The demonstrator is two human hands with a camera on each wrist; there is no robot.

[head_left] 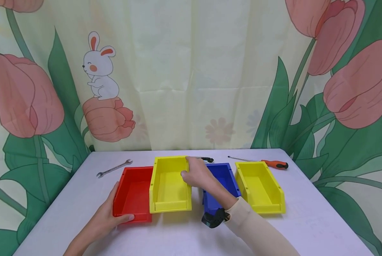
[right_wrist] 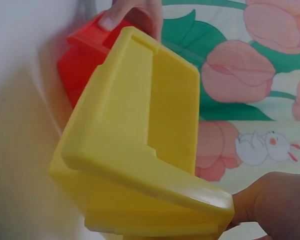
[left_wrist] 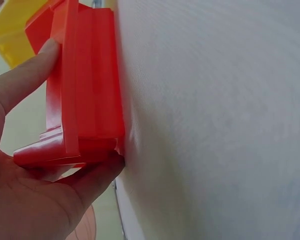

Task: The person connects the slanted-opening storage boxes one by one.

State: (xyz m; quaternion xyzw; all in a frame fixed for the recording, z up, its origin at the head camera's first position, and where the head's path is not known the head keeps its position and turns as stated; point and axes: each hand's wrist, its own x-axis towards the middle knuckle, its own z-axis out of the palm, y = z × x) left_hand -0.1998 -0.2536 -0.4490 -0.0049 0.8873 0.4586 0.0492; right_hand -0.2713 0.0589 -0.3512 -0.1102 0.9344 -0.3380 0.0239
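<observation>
My left hand (head_left: 104, 215) grips the red bin (head_left: 134, 195) by its left side and near edge. In the left wrist view, the thumb lies along the rim of the red bin (left_wrist: 97, 75) and the fingers reach beneath its end. My right hand (head_left: 198, 174) pinches the right rim of a yellow bin (head_left: 171, 183) near its far corner. That yellow bin is held off the table and overlaps the red bin's right edge in the head view. In the right wrist view, the yellow bin (right_wrist: 115, 115) is tilted and hides most of the fingers.
A blue bin (head_left: 222, 177), partly behind my right arm, and a second yellow bin (head_left: 261, 188) stand to the right on the white table (head_left: 168, 241). Along the back lie a wrench (head_left: 114, 168), a screwdriver (head_left: 275, 164) and a partly hidden black-ended tool (head_left: 207, 159). A printed curtain (head_left: 191, 71) hangs behind.
</observation>
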